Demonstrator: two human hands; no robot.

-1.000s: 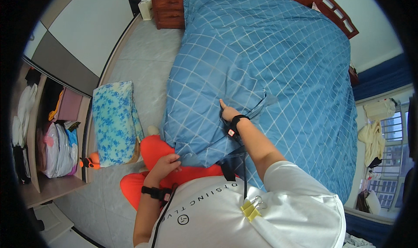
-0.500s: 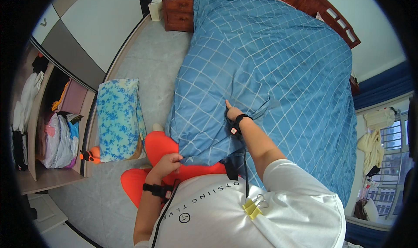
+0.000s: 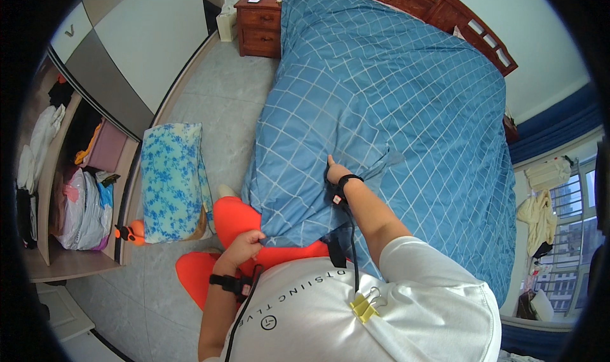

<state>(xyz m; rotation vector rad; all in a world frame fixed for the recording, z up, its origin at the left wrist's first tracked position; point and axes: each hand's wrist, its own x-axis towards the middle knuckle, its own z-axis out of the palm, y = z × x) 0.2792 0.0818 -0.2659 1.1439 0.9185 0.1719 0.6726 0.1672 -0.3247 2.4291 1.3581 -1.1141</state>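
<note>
A blue duvet (image 3: 432, 139) with a white diamond grid covers the bed. My left hand (image 3: 244, 247) is closed at its near left corner, thumb and forefinger pinching the fabric edge beside my knee. Further up and to the right, my right hand (image 3: 338, 172) rests on the duvet near its left part. Its thumb stretches forward; the other fingers curl down out of sight against the cloth. Creases and a small raised fold (image 3: 384, 158) lie just right of that hand. Black straps with small devices circle both wrists.
On the floor at left lies a folded blue-flowered bundle (image 3: 171, 177), beside an orange object (image 3: 130, 232). An open wardrobe (image 3: 82, 254) holds bags and clothes. A wooden nightstand (image 3: 259, 34) with a phone stands by the headboard (image 3: 432, 9). A window (image 3: 569, 235) is at right.
The view has shifted slightly, so the bed and floor sit a little lower. Both hands stay at nearly the same spots on the duvet.
</note>
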